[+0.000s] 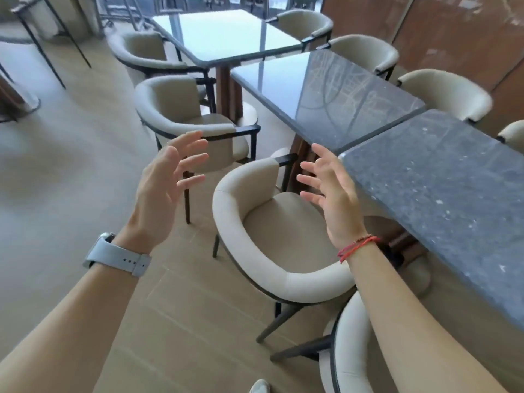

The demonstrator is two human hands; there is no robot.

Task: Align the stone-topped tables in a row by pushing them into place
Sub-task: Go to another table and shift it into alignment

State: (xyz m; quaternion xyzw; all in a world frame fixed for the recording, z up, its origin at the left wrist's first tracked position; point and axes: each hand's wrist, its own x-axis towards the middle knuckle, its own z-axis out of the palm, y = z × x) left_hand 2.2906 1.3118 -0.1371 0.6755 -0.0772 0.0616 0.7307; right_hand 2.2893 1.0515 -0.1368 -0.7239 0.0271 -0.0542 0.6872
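Observation:
Three dark stone-topped tables run from near right to far centre. The nearest table [442,199] touches the middle table [326,100] edge to edge. The far table [226,35] sits offset to the left, its corner overlapping the middle one's line. My left hand [167,180] and my right hand [331,194] are raised in the air with fingers spread, holding nothing. They hover over a cream chair [272,239], left of the nearest table's corner, touching neither.
Cream upholstered armchairs line both sides of the tables: one [187,114] beyond my left hand, another [348,350] at the bottom right, others [445,92] along the far side. Open tiled floor [71,165] lies to the left. A brown wall [459,32] stands behind.

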